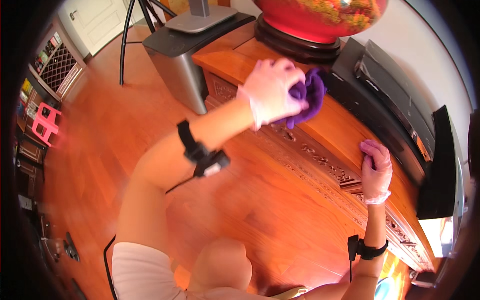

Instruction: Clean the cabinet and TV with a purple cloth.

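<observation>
My left hand (275,92), in a thin clear glove, grips a bunched purple cloth (315,95). The cloth lies over the front edge of the carved wooden cabinet (343,129), near the dark base of a vase. On the right, my gloved right hand (377,170) rests at the same cabinet's front edge with its fingers curled. Its palm side is turned away, so whether it holds anything is hidden. Black straps with small devices (204,159) sit on both forearms.
A red painted vase (318,17) stands on a dark wooden stand (296,48) on the cabinet. Long black electronic units (375,112) lie behind my hands. Left of the cabinet is a subwoofer-like box (176,63) bearing a metal stand; beyond are tripod legs (127,41) and a pink stool (47,123).
</observation>
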Demonstrator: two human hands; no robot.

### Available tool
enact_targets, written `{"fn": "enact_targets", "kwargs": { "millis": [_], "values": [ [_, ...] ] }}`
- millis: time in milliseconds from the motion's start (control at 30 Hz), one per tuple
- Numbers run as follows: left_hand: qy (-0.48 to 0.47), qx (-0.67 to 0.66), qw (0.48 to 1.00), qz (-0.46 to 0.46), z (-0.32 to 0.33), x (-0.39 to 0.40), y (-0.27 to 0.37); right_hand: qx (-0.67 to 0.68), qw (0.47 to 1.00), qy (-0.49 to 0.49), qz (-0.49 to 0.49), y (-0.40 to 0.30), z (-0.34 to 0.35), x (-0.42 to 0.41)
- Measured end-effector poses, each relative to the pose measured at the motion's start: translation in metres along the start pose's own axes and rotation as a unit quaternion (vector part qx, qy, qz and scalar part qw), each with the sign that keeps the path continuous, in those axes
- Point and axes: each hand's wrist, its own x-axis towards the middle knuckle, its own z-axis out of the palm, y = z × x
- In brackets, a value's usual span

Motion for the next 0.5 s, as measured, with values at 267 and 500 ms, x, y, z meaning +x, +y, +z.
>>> {"fn": "enact_targets", "kwargs": {
  "millis": [267, 500],
  "values": [
    [-0.056, 0.064, 0.96, -0.268, -0.032, 0.056, -0.196, -0.003, 1.0, -0.014, -0.027, -0.006, 0.005, 0.008],
    [0.198, 0.02, 0.965, -0.172, -0.026, -0.022, -0.156, -0.016, 1.0, -0.004, -0.01, -0.003, 0.001, 0.006]
  ]
}}
